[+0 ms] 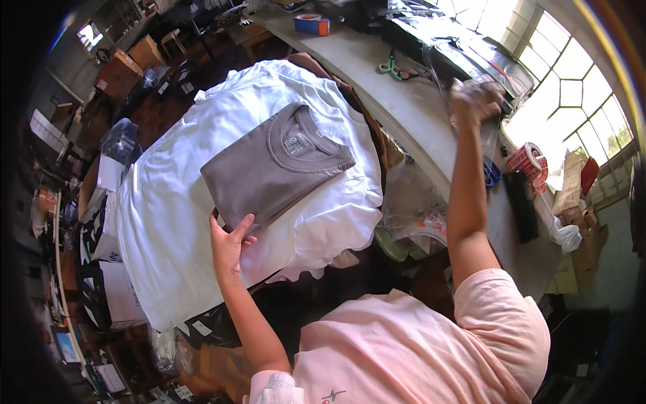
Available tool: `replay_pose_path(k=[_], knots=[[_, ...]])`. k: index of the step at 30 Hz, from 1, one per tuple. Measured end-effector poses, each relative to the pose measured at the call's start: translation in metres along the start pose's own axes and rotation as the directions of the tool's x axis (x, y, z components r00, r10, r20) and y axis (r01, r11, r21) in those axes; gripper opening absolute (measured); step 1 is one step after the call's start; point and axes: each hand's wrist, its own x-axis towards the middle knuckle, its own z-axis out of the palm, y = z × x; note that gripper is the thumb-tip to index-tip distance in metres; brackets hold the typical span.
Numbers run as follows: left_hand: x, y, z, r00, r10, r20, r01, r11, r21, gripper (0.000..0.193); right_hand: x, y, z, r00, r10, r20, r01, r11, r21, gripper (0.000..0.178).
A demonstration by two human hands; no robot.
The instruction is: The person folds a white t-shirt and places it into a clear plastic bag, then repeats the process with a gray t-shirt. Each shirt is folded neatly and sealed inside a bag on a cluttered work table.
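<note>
A grey-brown T-shirt (252, 172), folded into a rectangle with its round collar at the far right, lies on a heap of white cloth (168, 222). My left hand (229, 242) grips the shirt's near corner, thumb and fingers spread around its edge. Off to the right, my right arm reaches far over the table. My right hand (476, 101) is smeared by motion beside a pile of clear plastic bags (457, 50); whether its fingers hold any of the plastic is unclear.
On the grey table (417, 145) lie green-handled scissors (397, 69), a blue and orange tape roll (312, 25), a red and white label roll (528, 161), blue-handled scissors (492, 172) and a black pouch (520, 205). Cardboard boxes (121, 71) stand at the far left.
</note>
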Motion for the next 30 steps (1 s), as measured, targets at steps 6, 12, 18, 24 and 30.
replay_pose_path(k=[6,12,18,24,30], knots=[[-0.005,-0.003,0.003,0.997,0.064,-0.048,-0.065,0.998,-0.004,0.074,0.019,0.038,0.022,0.785,0.29,0.548,-0.458,0.867,0.196,0.057],[-0.005,-0.005,0.001,0.996,0.077,-0.036,-0.079,0.995,-0.058,0.072,0.013,-0.017,-0.061,0.887,0.036,0.46,-0.339,0.726,0.598,0.031],[-0.013,-0.015,-0.015,0.993,0.121,-0.014,-0.12,0.953,-0.277,0.068,-0.007,0.0,-0.033,0.855,0.269,0.443,-0.404,0.881,0.247,0.076],[-0.016,-0.02,-0.011,0.987,0.158,-0.035,-0.162,0.956,-0.245,0.063,-0.008,0.062,0.012,0.635,0.341,0.693,-0.544,0.834,0.088,0.078],[-0.013,-0.029,-0.012,0.978,0.201,-0.056,-0.209,0.947,-0.245,0.058,0.004,0.057,-0.001,0.68,0.317,0.661,-0.607,0.749,0.265,0.028]])
